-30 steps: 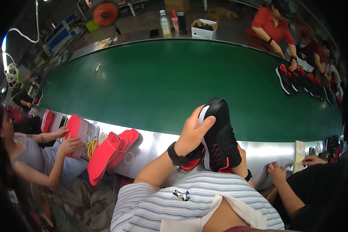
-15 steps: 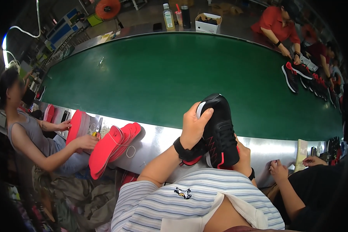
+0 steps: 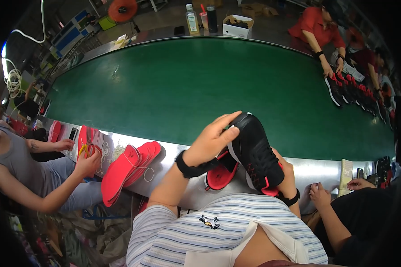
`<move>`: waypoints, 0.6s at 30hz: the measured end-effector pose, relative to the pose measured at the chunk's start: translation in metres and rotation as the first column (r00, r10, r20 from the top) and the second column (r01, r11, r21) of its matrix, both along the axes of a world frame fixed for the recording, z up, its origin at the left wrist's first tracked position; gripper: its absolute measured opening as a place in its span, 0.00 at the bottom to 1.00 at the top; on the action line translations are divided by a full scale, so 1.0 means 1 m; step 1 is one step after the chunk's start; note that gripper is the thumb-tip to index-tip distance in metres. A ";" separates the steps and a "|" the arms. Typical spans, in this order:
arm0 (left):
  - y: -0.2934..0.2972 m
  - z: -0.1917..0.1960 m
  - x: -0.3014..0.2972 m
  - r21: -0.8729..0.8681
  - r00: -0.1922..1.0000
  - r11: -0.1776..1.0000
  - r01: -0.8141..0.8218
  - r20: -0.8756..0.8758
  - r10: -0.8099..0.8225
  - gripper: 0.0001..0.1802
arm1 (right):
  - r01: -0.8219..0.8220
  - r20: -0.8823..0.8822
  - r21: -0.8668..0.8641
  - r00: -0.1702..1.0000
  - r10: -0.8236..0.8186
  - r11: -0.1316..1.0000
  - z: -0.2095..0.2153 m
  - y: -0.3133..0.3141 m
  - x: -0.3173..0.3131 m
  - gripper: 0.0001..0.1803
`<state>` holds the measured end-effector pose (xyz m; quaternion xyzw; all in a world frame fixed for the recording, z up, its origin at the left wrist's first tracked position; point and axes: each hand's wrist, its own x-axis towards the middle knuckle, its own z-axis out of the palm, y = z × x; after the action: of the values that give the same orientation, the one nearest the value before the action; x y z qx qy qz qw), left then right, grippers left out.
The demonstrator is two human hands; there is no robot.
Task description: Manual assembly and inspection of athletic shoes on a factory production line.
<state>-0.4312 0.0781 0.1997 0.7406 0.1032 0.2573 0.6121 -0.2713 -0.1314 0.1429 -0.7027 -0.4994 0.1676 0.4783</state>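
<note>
A black sneaker (image 3: 256, 149) with red zigzag stitching and a red collar is raised over the table's near edge, toe pointing away from me. My left hand (image 3: 213, 139) grips its toe, fingers over the tip and thumb on the near side. Along the heel side, my right hand (image 3: 286, 174) is wrapped round the shoe, its fingers partly hidden behind it. Beneath my left wrist, a second shoe (image 3: 221, 174) with a red inside lies on the metal edge, partly covered by the raised sneaker.
A green conveyor belt (image 3: 165, 84) stretches across. Red insoles (image 3: 124, 171) lie stacked to my left, beside a co-worker holding yellow-handled scissors (image 3: 85, 149). Another co-worker's hand (image 3: 320, 194) rests at right. Sneakers (image 3: 349, 91) line the far right; a white box (image 3: 237, 27) stands behind the belt.
The raised sneaker has tilted, its heel shifting right, and my left hand has moved slightly left with fingers stretching over the toe. More of the second shoe shows. The left co-worker has lifted the scissors.
</note>
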 end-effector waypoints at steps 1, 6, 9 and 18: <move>0.006 0.009 -0.003 0.102 0.999 0.995 0.015 -0.030 -0.012 0.21 | -0.015 -0.021 0.010 1.000 0.015 1.000 0.002 -0.001 0.004 0.31; 0.022 0.024 -0.007 0.225 0.962 0.958 0.178 -0.244 -0.122 0.21 | -0.011 -0.031 -0.008 0.999 0.011 1.000 0.006 -0.002 0.009 0.28; 0.022 0.025 -0.008 0.343 0.971 0.926 0.159 -0.221 -0.085 0.23 | 0.016 -0.050 -0.029 0.999 -0.017 0.999 0.004 -0.003 0.008 0.27; 0.025 0.019 -0.008 0.553 0.968 0.824 0.124 -0.250 0.022 0.18 | 0.046 0.133 -0.012 0.990 -0.044 0.999 0.007 -0.007 0.006 0.26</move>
<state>-0.4389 0.1031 0.2187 0.9168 0.0774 0.1661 0.3548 -0.2656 -0.1386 0.1501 -0.7270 -0.5127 0.1135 0.4423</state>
